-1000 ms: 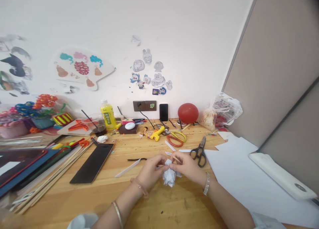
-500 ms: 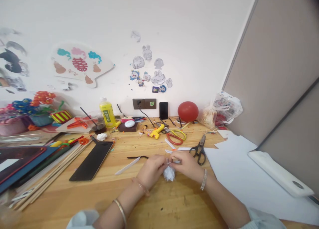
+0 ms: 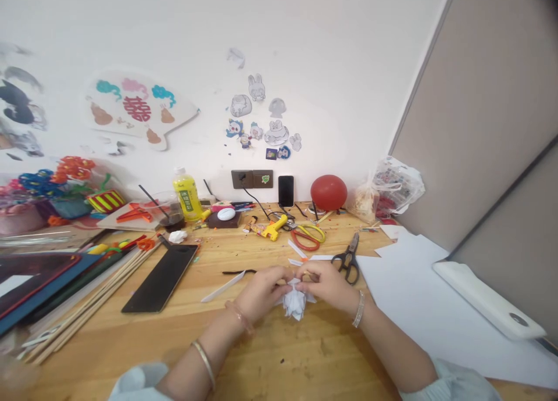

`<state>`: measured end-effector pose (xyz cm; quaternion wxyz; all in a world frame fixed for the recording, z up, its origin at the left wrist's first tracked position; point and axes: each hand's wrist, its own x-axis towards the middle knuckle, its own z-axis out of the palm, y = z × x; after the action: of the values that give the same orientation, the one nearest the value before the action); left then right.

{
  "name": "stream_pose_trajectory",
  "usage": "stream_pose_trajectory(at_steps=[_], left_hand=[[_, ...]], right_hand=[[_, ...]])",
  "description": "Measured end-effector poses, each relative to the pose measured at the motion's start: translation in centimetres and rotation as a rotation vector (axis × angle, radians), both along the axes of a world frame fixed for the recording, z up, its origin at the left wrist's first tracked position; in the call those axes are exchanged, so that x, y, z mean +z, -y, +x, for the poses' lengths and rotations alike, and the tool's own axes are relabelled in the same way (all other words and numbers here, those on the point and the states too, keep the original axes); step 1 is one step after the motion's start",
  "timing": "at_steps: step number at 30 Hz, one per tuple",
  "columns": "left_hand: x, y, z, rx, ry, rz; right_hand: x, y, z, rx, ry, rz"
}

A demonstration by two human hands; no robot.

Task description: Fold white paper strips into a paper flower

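Observation:
A small crumpled, layered piece of white paper (image 3: 294,303) is held between my two hands, just above the wooden table. My left hand (image 3: 267,286) pinches its upper left side, fingers closed. On the upper right side my right hand (image 3: 325,285) grips it with thumb and fingers together. Fingertips hide part of the paper's top. Black-handled scissors (image 3: 349,262) lie open right beside my right hand. White paper strips (image 3: 296,249) lie behind the hands, and another paper strip (image 3: 224,287) rests left of them, near a black pipe-cleaner-like piece (image 3: 238,272).
A dark tablet-like slab (image 3: 161,279) and wooden sticks (image 3: 100,296) lie to the left. Farther back are a yellow glue gun (image 3: 274,228), red-and-yellow scissors (image 3: 307,238), a yellow drink bottle (image 3: 187,196) and a red balloon (image 3: 329,193). White sheets (image 3: 418,308) cover the right side.
Both hands have spread slightly apart around the paper, and more of it shows between them, with edges sticking out to both sides. The view has shifted a little.

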<state>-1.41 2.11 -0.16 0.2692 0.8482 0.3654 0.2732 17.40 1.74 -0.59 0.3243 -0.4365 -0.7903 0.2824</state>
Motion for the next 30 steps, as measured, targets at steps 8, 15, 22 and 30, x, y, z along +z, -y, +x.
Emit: stream_pose_trajectory(at_steps=[8,15,22,30], left_hand=[[-0.6,-0.3,0.3,0.049,-0.042,-0.155],[-0.7,-0.2,0.4,0.110,0.039,-0.253],[-0.9,-1.2,-0.2,0.014,0.287,-0.627],[-2.8,-1.7,0.0,-0.017,0.435,-0.764]], right_hand=[[-0.6,-0.6,0.1,0.117,0.112,0.020],[-1.0,-0.6,-0.3,0.075,0.134,0.029],[-1.2,-0.4,-0.4,0.031,-0.025,-0.020],[-0.9,-0.3,-0.1,0.092,-0.112,0.056]])
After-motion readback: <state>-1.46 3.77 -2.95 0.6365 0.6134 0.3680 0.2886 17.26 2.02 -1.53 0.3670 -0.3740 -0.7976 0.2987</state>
